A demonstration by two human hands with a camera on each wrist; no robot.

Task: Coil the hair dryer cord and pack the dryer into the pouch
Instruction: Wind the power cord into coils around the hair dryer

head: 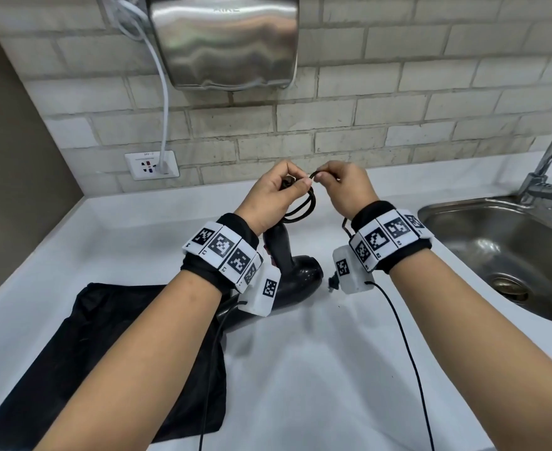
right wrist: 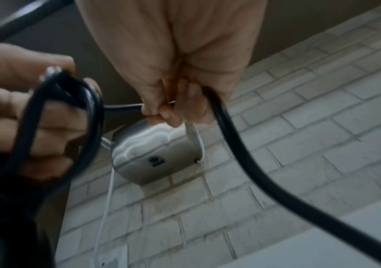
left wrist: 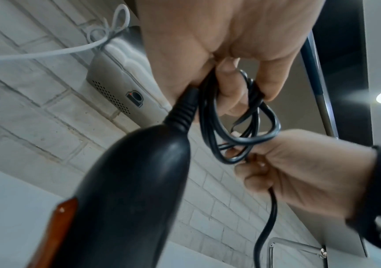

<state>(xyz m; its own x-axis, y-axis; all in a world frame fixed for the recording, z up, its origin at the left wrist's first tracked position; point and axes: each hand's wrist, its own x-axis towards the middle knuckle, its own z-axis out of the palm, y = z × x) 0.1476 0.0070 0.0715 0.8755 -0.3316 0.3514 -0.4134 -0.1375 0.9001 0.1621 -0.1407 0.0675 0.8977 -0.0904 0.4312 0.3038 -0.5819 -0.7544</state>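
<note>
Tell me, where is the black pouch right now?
In the head view the black pouch lies flat on the white counter at lower left, under the left forearm, beside the hair dryer.

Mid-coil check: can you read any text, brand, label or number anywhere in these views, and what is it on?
Nothing reads for certain.
Hand dryer: embossed brand near its top edge, too faint.
Wall socket: small print along its top, too small.
Wrist bands: black-and-white square codes with tiny digits, unreadable.
Hair dryer, cord, pouch: no visible text.
</note>
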